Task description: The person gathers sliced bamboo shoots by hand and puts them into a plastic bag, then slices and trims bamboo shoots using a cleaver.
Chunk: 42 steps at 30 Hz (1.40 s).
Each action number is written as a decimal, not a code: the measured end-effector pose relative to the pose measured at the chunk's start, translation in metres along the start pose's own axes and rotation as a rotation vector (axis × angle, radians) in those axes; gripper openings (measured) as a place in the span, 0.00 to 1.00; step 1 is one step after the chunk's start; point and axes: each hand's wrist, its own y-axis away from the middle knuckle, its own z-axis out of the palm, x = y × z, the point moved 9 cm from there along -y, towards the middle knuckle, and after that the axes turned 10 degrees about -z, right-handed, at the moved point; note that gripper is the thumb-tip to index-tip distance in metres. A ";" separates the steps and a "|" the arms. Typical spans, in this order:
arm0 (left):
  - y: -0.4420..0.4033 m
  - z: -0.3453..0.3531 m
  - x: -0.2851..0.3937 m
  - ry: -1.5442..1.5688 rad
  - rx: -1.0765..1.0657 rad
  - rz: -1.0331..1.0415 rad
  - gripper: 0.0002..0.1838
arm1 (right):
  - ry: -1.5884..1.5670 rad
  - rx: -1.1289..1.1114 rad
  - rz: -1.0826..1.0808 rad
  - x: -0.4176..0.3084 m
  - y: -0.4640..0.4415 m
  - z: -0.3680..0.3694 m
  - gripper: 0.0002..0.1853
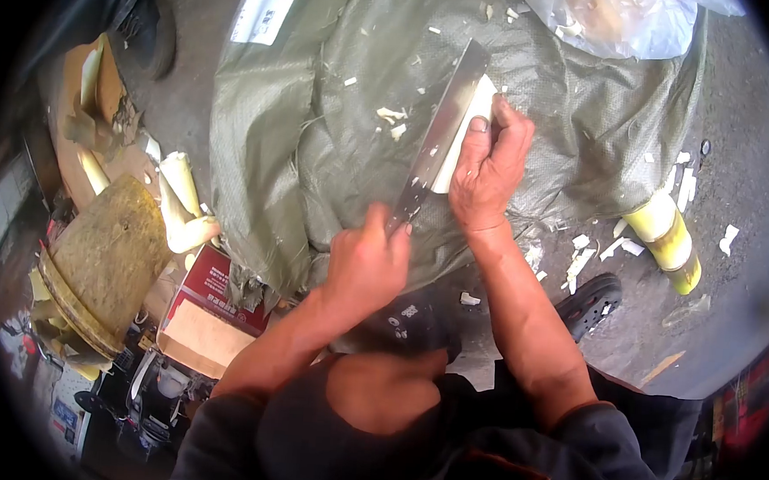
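Observation:
My left hand (368,255) is closed in a fist around the handle end of a long, wide-bladed knife (440,125), slightly smeared by motion. The steel blade points up and away, its side along a pale, pointed piece of bamboo shoot (461,139). My right hand (493,163) grips that piece from the right, thumb on top and fingers folded over its far side. Beneath both hands lies a greenish woven sack (345,158), bulging and creased, with small white scraps (392,115) scattered on it.
A thick yellow-green stalk section (666,240) lies right of the sack, near white chips (579,269). A clear plastic bag (627,22) rests at the far edge. Leftward are pale stalk pieces (178,183), a yellowed board-like object (102,249) and a red box (210,286).

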 end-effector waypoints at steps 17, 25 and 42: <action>-0.013 0.016 0.009 -0.153 -0.015 -0.028 0.15 | -0.081 -0.020 -0.034 0.010 0.001 0.001 0.26; -0.038 0.023 0.029 -0.137 0.006 -0.088 0.16 | -0.038 -0.107 0.114 0.015 -0.002 -0.003 0.27; -0.022 0.011 -0.001 -0.193 -0.018 -0.064 0.20 | -0.296 -0.350 0.445 0.058 -0.033 -0.026 0.28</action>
